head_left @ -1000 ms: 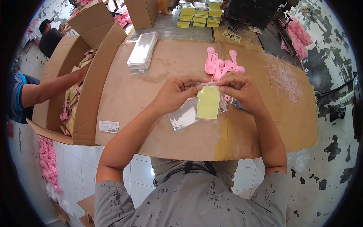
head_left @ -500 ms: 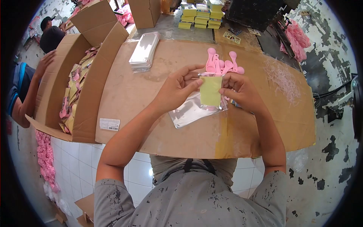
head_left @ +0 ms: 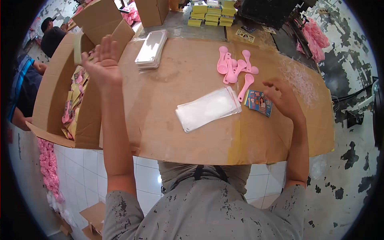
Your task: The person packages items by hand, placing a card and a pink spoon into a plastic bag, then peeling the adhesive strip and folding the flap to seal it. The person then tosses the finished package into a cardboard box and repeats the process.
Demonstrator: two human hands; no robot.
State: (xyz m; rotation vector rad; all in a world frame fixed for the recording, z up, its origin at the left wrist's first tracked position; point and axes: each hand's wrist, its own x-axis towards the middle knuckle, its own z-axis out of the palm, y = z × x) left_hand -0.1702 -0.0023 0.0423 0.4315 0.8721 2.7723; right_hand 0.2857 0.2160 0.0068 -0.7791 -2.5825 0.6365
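Note:
My left hand (head_left: 105, 66) is raised at the edge of the open carton (head_left: 90, 108), its fingers spread. Beside its fingertips, a pale yellow packet (head_left: 77, 49) is in the air over the carton. My right hand (head_left: 282, 97) holds nothing, fingers apart and slightly curled, just right of a small stack of printed cards (head_left: 259, 103). One pink spoon (head_left: 246, 87) lies left of the cards, below a pile of pink spoons (head_left: 231, 68). Clear plastic bags (head_left: 208, 109) lie flat at the middle of the cardboard-covered table (head_left: 160, 136).
More clear bags (head_left: 151, 50) are stacked at the back left. Yellow-edged card stacks (head_left: 211, 14) stand at the back. Thin plastic strips (head_left: 300, 82) lie at the right. A co-worker (head_left: 22, 90) is beyond the carton, another person (head_left: 53, 37) farther back.
My left hand moved from the table's middle to the carton and opened; the yellow packet went from between my hands to above the carton. My right hand moved right. The co-worker's arm withdrew from the carton.

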